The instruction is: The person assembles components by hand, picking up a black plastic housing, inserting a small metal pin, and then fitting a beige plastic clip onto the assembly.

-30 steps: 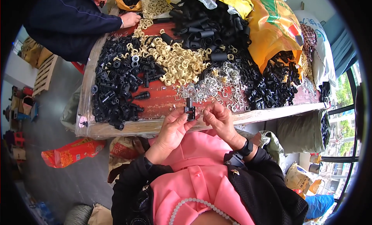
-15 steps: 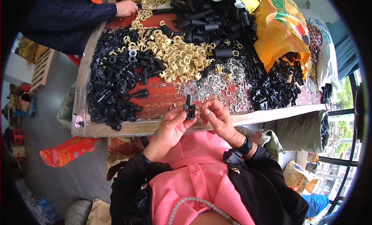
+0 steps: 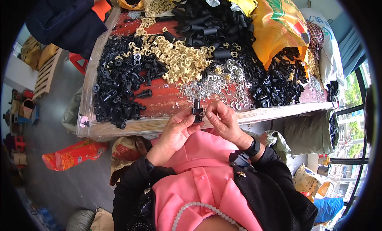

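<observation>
Near the front edge of the table, my left hand (image 3: 180,129) grips a small black plastic pipe fitting (image 3: 197,110) between thumb and fingers, its narrow stem pointing up, away from me. Close at its right is my right hand (image 3: 225,120), thumb and forefinger pinched together beside the fitting. Whatever that pinch holds, if anything, is too small to make out. Just beyond both hands lie loose silver wire clips (image 3: 223,81). Farther back spreads a heap of beige plastic clips (image 3: 181,62).
Black fittings (image 3: 119,83) are heaped at the left, black tubes (image 3: 211,28) at the back. An orange bag (image 3: 278,28) spills black parts (image 3: 278,81) at the right. A co-worker's sleeve (image 3: 65,20) reaches in at the far left. The wooden table edge (image 3: 167,125) runs before me.
The fitting has turned slightly in my left hand, while my right hand stays pinched beside it. The co-worker's hand has drawn back from the far clips toward the upper left. My view has shifted slightly.
</observation>
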A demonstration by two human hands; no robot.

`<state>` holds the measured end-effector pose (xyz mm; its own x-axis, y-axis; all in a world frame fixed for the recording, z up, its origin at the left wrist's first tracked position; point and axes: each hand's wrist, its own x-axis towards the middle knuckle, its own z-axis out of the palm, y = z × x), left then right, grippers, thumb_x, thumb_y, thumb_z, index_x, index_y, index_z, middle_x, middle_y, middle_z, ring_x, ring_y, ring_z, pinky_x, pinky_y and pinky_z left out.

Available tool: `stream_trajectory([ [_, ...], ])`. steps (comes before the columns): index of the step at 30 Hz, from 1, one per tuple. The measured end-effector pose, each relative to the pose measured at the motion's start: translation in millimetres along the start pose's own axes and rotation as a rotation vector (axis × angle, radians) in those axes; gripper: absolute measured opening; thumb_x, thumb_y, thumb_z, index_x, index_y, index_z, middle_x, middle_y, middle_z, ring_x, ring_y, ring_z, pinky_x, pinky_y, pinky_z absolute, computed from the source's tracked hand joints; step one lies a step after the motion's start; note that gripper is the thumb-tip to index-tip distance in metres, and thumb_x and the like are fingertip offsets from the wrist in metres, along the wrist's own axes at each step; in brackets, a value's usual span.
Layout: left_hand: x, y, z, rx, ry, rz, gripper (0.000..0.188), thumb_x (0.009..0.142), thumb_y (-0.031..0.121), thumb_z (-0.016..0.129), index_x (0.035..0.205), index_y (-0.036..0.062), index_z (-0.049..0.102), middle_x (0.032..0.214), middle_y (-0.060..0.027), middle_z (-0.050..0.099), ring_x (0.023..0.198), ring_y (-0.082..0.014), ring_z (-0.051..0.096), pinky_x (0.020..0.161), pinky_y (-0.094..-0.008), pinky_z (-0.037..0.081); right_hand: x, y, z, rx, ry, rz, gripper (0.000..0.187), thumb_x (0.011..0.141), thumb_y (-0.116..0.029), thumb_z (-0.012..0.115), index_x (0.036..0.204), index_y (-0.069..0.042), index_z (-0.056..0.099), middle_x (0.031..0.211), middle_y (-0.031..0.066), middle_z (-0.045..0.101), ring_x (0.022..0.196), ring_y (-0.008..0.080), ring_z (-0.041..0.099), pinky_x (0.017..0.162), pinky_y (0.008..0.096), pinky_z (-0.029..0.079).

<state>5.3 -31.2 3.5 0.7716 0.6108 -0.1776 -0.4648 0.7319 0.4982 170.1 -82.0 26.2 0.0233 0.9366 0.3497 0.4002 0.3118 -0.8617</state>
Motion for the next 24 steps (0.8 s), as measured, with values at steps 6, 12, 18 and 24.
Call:
stream_trajectory([
  [6, 0.8, -5.5, -2.8, 0.021, 0.063, -0.02, 0.022, 0.08, 0.01, 0.054, 0.101, 0.0044, 0.054, 0.093, -0.0054, 0.058, 0.081, -0.0148, 0.058, 0.071, -0.0246, 0.048, 4.0, -3.0, 2.4, -0.186, -0.026, -0.208, 0.007, 0.077, -0.002, 0.053, 0.079, -0.002, 0.046, 0.07, 0.0074, 0.046, 0.059, 0.0198, 0.046, 0.052, 0.0282, 0.038],
  [12, 5.2, -0.4, -6.0, -0.003, 0.077, -0.049, 0.019, 0.08, 0.011, 0.054, 0.098, 0.0041, 0.056, 0.091, -0.0051, 0.059, 0.077, -0.0126, 0.058, 0.068, -0.0232, 0.048, 8.0, 3.5, 3.8, -0.353, -0.102, -0.224, 0.011, 0.072, 0.002, 0.055, 0.078, -0.002, 0.047, 0.07, 0.0093, 0.046, 0.06, 0.025, 0.048, 0.051, 0.0325, 0.039],
  [18, 8.7, 1.7, -13.2, 0.098, 0.146, -0.121, 0.019, 0.081, 0.014, 0.053, 0.097, 0.004, 0.055, 0.091, -0.0068, 0.059, 0.079, -0.0162, 0.059, 0.065, -0.0223, 0.048, 16.0, 10.0, -0.5, -0.375, -0.169, -0.307, 0.012, 0.07, 0.001, 0.057, 0.077, -0.002, 0.048, 0.07, 0.0086, 0.046, 0.06, 0.0251, 0.048, 0.051, 0.0325, 0.039],
  [24, 4.6, 2.0, -6.9, 0.139, 0.204, -0.162, 0.018, 0.081, 0.009, 0.051, 0.096, 0.0022, 0.055, 0.09, -0.0078, 0.059, 0.078, -0.017, 0.059, 0.064, -0.0222, 0.048, 8.3, 8.3, -1.4, -0.298, -0.2, -0.221, 0.012, 0.07, -0.002, 0.059, 0.076, -0.003, 0.049, 0.068, 0.0075, 0.047, 0.059, 0.0241, 0.048, 0.052, 0.0321, 0.04],
])
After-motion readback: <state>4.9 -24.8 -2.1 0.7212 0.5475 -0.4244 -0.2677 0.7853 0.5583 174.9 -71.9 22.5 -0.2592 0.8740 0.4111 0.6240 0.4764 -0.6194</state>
